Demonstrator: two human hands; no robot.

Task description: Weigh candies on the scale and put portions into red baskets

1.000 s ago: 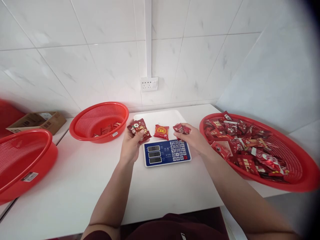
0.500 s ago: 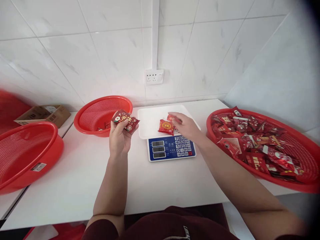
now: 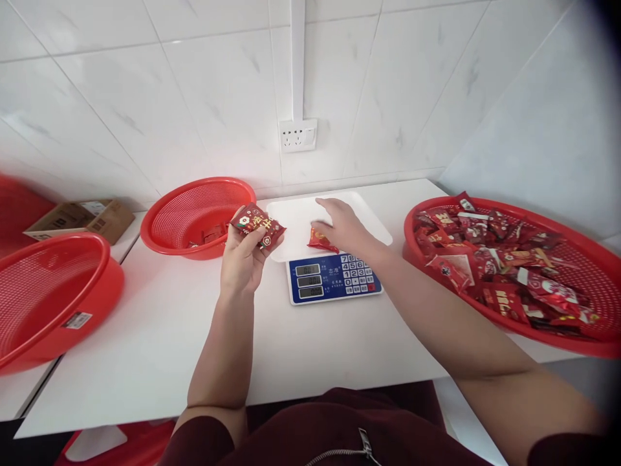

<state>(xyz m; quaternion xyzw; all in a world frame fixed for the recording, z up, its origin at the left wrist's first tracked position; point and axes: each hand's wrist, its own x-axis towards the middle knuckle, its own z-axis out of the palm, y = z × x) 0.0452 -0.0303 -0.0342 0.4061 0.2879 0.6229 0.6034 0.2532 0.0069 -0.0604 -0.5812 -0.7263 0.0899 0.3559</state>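
My left hand [image 3: 245, 259] is raised above the white table and grips a red snack packet [image 3: 257, 225] with white and gold print. My right hand [image 3: 339, 223] lies palm down on the white pan of the weighing scale [image 3: 373, 226], its fingers curled over red packets; one red packet [image 3: 319, 241] with a gold mark shows under its thumb. The scale's blue panel [image 3: 334, 278] with displays and keypad faces me.
A red mesh basket [image 3: 572, 336] heaped with red packets stands at the right. A smaller red basket [image 3: 165, 223] with a few packets sits behind my left hand. Another red basket [image 3: 53, 310] and a cardboard box [image 3: 80, 217] are at the left. A wall socket [image 3: 297, 134] hangs above the scale.
My right hand has moved left onto the scale pan and come down over the packets there. My left hand, packet in its grip, drifted slightly right. The camera tipped down a little.
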